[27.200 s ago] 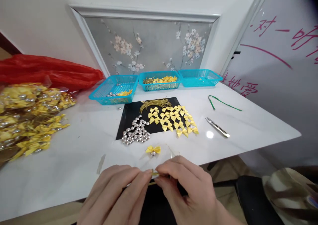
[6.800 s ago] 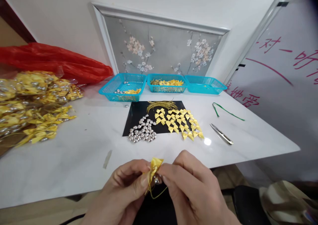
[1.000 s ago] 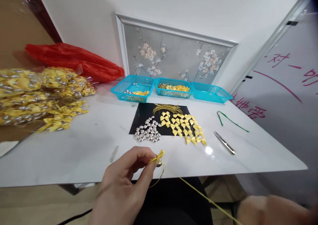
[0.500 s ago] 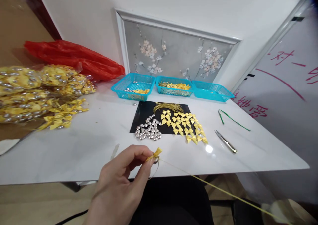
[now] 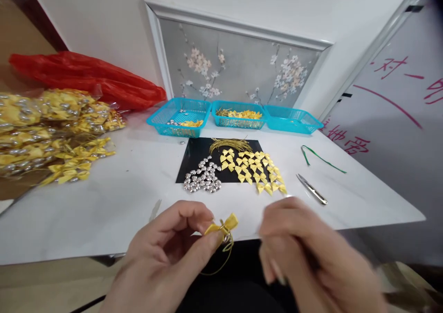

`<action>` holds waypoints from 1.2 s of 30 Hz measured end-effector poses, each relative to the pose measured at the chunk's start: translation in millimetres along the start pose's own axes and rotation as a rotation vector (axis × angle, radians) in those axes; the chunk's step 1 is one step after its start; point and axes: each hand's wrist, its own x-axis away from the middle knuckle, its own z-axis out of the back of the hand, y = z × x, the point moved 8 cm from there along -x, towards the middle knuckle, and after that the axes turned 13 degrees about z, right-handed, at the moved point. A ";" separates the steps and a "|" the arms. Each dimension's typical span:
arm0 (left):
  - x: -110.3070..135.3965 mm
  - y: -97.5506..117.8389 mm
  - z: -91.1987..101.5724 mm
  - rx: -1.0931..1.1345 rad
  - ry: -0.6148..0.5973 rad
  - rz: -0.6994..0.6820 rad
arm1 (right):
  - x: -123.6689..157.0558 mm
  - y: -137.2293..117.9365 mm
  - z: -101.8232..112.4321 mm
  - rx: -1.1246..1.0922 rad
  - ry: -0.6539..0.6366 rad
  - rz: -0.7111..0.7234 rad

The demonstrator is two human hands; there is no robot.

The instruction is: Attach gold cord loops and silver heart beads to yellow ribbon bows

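Pinched between thumb and fingers of my left hand [image 5: 173, 253] is a yellow ribbon bow [image 5: 229, 222]. A thin gold cord [image 5: 226, 257] wraps its middle and hangs in a loose loop below. Partly hidden under the bow is a small shiny silver bead [image 5: 226, 238]. My right hand [image 5: 304, 244] is to the right of the bow, apart from it; its fingers are curled but smeared by motion, so whether they hold anything is unclear. Beyond my hands lie silver beads [image 5: 204, 179], yellow bows [image 5: 258, 165] in rows and a bundle of gold cords [image 5: 230, 144].
A black mat [image 5: 187, 161] lies under the supplies. Behind it stand three blue baskets [image 5: 152, 121]. Small snips [image 5: 311, 189] and a green tie [image 5: 323, 161] are at the right. Bagged yellow bows [image 5: 62, 110] and a red plastic bag [image 5: 86, 78] fill the left.
My right hand has come in from the right edge toward the bow. The cord, taut to the right before, now hangs slack in a loop. The bow has turned to show its knot.
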 end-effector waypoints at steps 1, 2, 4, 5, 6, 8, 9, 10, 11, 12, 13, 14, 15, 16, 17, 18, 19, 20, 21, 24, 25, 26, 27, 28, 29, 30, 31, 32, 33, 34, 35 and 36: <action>-0.4 -1.5 1.7 0.001 0.013 0.006 | -4.8 -2.4 -7.0 -0.014 -0.025 -0.006; -0.6 -2.1 3.1 0.000 0.026 0.001 | -8.5 -3.4 -13.2 -0.024 -0.043 -0.009; 0.1 -0.8 4.1 -0.012 0.036 -0.039 | -12.4 -1.8 -22.0 -0.017 -0.054 -0.006; 0.9 0.6 3.5 -0.028 0.035 -0.065 | -12.9 0.3 -24.2 -0.003 -0.049 -0.007; 2.0 2.2 2.1 -0.047 0.030 -0.093 | -12.8 2.9 -26.1 0.007 -0.048 -0.013; 5.3 6.7 0.0 -0.079 0.036 -0.162 | -11.7 7.6 -28.6 0.023 -0.056 -0.033; 7.0 8.6 -0.6 -0.089 0.046 -0.189 | -11.2 9.1 -29.4 0.023 -0.062 -0.042; 8.5 9.8 -0.8 -0.095 0.057 -0.205 | -11.0 9.8 -29.7 0.023 -0.066 -0.048; 9.3 9.9 -1.0 -0.099 0.064 -0.207 | -11.0 9.8 -30.0 0.019 -0.069 -0.051; 9.2 8.7 -1.1 -0.100 0.067 -0.190 | -11.3 9.1 -30.1 0.013 -0.069 -0.048; 8.6 6.6 -1.1 -0.101 0.067 -0.166 | -11.5 8.3 -29.8 0.007 -0.065 -0.047; 7.6 4.1 -1.6 -0.101 0.057 -0.140 | -11.7 7.6 -29.8 0.000 -0.062 -0.047; 6.6 2.0 -1.7 -0.097 0.049 -0.124 | -11.7 7.4 -29.5 -0.006 -0.057 -0.053; 5.5 -0.1 -1.3 -0.092 0.045 -0.113 | -11.4 8.0 -29.3 -0.009 -0.054 -0.066; 4.5 -1.5 -0.8 -0.087 0.041 -0.113 | -10.9 9.0 -29.7 -0.013 -0.060 -0.082; 3.7 -2.6 0.2 -0.077 0.040 -0.122 | -10.2 10.6 -30.5 -0.020 -0.071 -0.104; 2.8 -4.0 0.9 -0.068 0.035 -0.128 | -9.6 12.4 -31.7 -0.034 -0.087 -0.126; 2.1 -5.2 1.7 -0.057 0.028 -0.134 | -9.2 13.8 -33.2 -0.056 -0.104 -0.141; 1.7 -6.4 2.3 -0.050 0.023 -0.136 | -9.2 14.6 -34.2 -0.079 -0.116 -0.148; 2.1 -8.4 3.0 -0.079 0.032 -0.113 | -11.6 13.2 -31.8 -0.092 -0.092 -0.116; 3.3 -7.4 3.4 -0.096 0.053 -0.109 | -12.6 11.3 -30.2 -0.068 -0.078 -0.090; 5.0 -5.4 4.1 -0.107 0.084 -0.111 | -13.3 8.9 -28.7 -0.034 -0.063 -0.058; 7.0 -2.9 4.6 -0.114 0.117 -0.116 | -13.6 6.4 -27.9 0.000 -0.053 -0.027; 9.3 0.2 5.1 -0.113 0.150 -0.127 | -13.3 4.1 -27.6 0.033 -0.044 0.001; 11.4 2.9 5.0 -0.109 0.175 -0.138 | -12.6 2.5 -27.4 0.068 -0.031 0.019; 13.2 5.3 4.7 -0.107 0.193 -0.149 | -11.4 1.9 -27.4 0.101 -0.019 0.025; 14.3 6.9 3.8 -0.113 0.201 -0.156 | -9.9 1.8 -27.8 0.133 -0.011 0.024; 14.9 8.3 2.9 -0.124 0.202 -0.164 | -8.5 2.0 -28.6 0.161 -0.009 0.021; 15.2 9.5 2.3 -0.136 0.202 -0.173 | -7.2 2.0 -29.7 0.185 -0.013 0.019; 15.3 10.7 2.0 -0.151 0.201 -0.184 | -6.3 1.6 -30.9 0.201 -0.022 0.023; 15.3 12.2 1.8 -0.165 0.196 -0.199 | -5.5 1.3 -32.1 0.210 -0.035 0.025; 15.3 14.1 1.2 -0.179 0.186 -0.217 | -5.2 0.6 -32.5 0.215 -0.045 0.029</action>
